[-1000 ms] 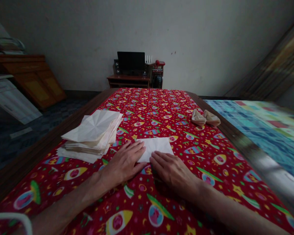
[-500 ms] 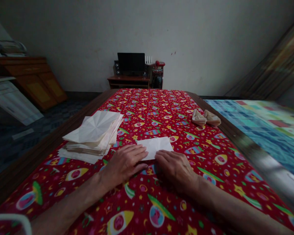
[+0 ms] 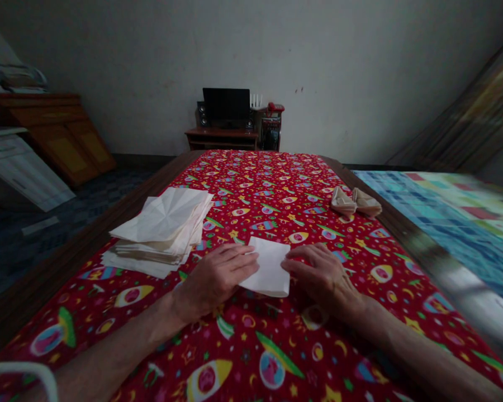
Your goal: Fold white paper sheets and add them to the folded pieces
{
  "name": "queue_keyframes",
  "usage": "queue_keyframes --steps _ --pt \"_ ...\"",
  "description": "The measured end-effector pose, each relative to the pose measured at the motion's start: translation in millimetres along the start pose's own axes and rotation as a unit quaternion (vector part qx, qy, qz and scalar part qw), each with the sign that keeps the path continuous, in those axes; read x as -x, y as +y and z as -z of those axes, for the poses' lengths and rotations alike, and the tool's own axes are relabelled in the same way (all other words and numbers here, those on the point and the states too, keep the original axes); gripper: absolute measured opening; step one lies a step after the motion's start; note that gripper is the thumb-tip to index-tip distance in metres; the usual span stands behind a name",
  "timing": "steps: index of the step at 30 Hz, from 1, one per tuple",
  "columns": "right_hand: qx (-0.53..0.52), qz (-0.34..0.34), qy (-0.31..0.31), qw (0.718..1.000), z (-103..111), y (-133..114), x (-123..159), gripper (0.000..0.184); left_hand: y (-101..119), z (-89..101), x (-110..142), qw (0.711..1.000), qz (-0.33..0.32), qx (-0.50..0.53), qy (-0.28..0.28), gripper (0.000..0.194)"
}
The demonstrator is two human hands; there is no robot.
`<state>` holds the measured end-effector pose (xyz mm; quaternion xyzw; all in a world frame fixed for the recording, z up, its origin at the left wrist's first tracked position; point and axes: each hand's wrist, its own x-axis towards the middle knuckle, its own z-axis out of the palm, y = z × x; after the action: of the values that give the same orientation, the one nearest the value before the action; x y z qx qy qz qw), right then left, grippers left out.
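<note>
A folded sheet of white paper lies on the red patterned cloth in front of me, its layered edge towards me. My left hand holds the paper's left side, fingers together over the edge and the thumb hidden. At the right edge, my right hand grips the paper between fingertips and thumb. A stack of creased paper sheets sits to the left, beyond my left hand. Two folded paper pieces stand side by side at the right edge of the cloth.
The red cloth covers a long table with dark wooden borders. A bed with a blue checked cover adjoins on the right. Against the far wall stand a monitor and a red telephone. A white curved bar shows at lower left.
The paper has been turned, from a wide strip to a squarer shape. My right hand has shifted right and up, from lying over the paper's corner to pinching its right edge.
</note>
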<state>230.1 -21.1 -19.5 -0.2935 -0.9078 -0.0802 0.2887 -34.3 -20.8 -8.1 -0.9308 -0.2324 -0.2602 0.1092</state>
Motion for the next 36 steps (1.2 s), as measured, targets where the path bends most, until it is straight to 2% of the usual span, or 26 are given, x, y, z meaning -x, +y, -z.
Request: queue_keyframes --steps 3,7,12,15,20,22,24,27,31,32,34,36 --pt "0.036 -0.050 -0.053 0.997 7 -4 4 0.019 12 0.2 -3 1.000 -0.007 0.015 0.000 0.027" --pt "0.038 -0.053 -0.117 0.991 12 -12 7 0.013 19 -1.8 -4 0.998 0.014 0.056 -0.013 0.026" --pt "0.011 -0.061 -0.116 0.991 12 -15 8 0.016 17 -2.6 -2 0.994 0.053 0.098 -0.013 0.022" --pt "-0.031 -0.101 -0.118 0.987 11 -16 7 0.017 15 -7.0 -1 0.985 0.108 0.135 -0.003 0.018" --pt "-0.150 -0.191 -0.102 0.965 10 -15 5 0.020 6 -13.5 -1 0.944 0.251 0.211 0.031 0.017" --pt "-0.187 -0.206 -0.093 0.956 11 -15 3 0.019 3 -13.5 -2 0.932 0.276 0.233 0.025 0.014" --pt "-0.209 -0.217 -0.095 0.949 12 -15 1 0.020 1 -12.7 -2 0.929 0.274 0.246 0.025 0.013" --pt "-0.199 -0.228 -0.097 0.948 13 -16 -2 0.025 2 -12.7 -3 0.933 0.278 0.230 0.012 0.010" --pt "-0.154 -0.252 -0.077 0.952 8 -19 -2 0.033 6 -17.1 -9 0.916 0.352 0.193 -0.008 0.008" --pt "-0.144 -0.257 -0.074 0.953 6 -20 -2 0.033 7 -18.7 -10 0.908 0.371 0.196 -0.008 0.011" --pt "-0.118 -0.264 -0.075 0.954 3 -21 -2 0.030 7 -22.2 -13 0.898 0.395 0.196 -0.006 0.034" --pt "-0.083 -0.278 -0.077 0.954 0 -21 -2 0.028 7 -25.1 -15 0.900 0.398 0.175 -0.006 0.056"
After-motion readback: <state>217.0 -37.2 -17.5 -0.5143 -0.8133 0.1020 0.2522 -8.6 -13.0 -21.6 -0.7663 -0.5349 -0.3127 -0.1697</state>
